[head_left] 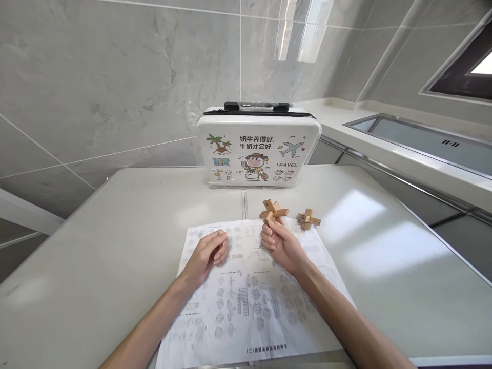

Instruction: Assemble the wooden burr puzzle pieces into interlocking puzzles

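Note:
My right hand (279,241) is closed around the lower end of a wooden burr puzzle (273,210), holding it upright just above the far edge of a printed instruction sheet (249,302). My left hand (209,252) rests on the sheet with its fingers curled inward; whether it holds anything is hidden. A second, smaller wooden burr puzzle (308,219) lies on the table just to the right of the held one, untouched.
A white suitcase-shaped case (258,148) with cartoon travel print stands upright at the back of the white table (115,230), against the grey tiled wall. A counter with a sunken steel sink (418,138) runs along the right.

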`<state>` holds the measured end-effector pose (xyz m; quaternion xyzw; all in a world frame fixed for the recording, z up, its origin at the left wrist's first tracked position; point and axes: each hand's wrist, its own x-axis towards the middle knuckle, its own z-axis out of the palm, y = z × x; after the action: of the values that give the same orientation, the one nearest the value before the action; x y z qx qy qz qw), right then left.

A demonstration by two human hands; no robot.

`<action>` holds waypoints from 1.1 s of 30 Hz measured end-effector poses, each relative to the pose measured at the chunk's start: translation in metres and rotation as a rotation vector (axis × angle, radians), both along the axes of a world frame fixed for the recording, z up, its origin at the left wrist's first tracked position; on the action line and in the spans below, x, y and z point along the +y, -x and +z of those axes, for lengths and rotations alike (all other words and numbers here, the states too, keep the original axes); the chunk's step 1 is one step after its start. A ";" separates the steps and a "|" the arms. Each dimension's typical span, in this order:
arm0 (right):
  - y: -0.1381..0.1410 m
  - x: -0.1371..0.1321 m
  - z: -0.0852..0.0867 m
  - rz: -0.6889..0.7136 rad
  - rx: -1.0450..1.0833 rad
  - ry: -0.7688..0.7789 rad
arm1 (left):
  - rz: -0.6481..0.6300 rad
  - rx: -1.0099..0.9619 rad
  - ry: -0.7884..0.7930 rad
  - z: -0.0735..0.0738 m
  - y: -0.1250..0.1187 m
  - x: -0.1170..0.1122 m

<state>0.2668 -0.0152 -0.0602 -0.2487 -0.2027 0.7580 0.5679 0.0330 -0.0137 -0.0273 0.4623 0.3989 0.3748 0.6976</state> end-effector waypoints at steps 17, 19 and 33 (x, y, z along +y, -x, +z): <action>-0.013 0.012 -0.015 -0.203 -0.020 0.046 | -0.055 0.121 -0.011 0.002 -0.002 -0.002; -0.016 0.013 -0.017 -0.212 0.008 0.045 | -0.054 0.126 -0.012 0.003 -0.002 -0.002; -0.001 0.009 -0.006 -0.100 -0.142 0.017 | -0.057 0.120 -0.038 0.002 0.001 -0.002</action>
<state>0.2676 -0.0066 -0.0659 -0.3166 -0.2233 0.7107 0.5871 0.0323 -0.0152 -0.0257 0.5085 0.4194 0.3338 0.6739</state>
